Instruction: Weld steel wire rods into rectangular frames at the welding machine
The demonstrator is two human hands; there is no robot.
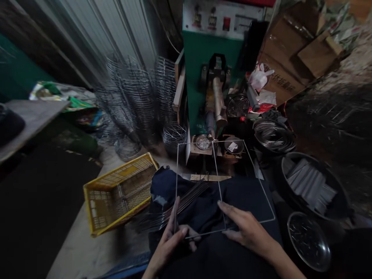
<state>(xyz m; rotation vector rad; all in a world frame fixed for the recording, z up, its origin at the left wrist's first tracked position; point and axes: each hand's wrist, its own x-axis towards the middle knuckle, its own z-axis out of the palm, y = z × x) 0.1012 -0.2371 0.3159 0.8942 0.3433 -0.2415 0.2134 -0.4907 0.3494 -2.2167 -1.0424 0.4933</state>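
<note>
A thin rectangular wire frame with one cross wire lies over my lap, reaching toward a green welding machine. My left hand pinches the frame's near left corner, fingers closed on the wire. My right hand rests on the frame's near edge by the cross wire, fingers curled over it. A bundle of straight wires lies on dark blue cloth under the frame.
A yellow plastic crate sits at the left. Stacks of finished wire frames stand behind it. Right of me are a wire coil, a black tub of metal strips and a steel bowl. Cardboard boxes lean at the back right.
</note>
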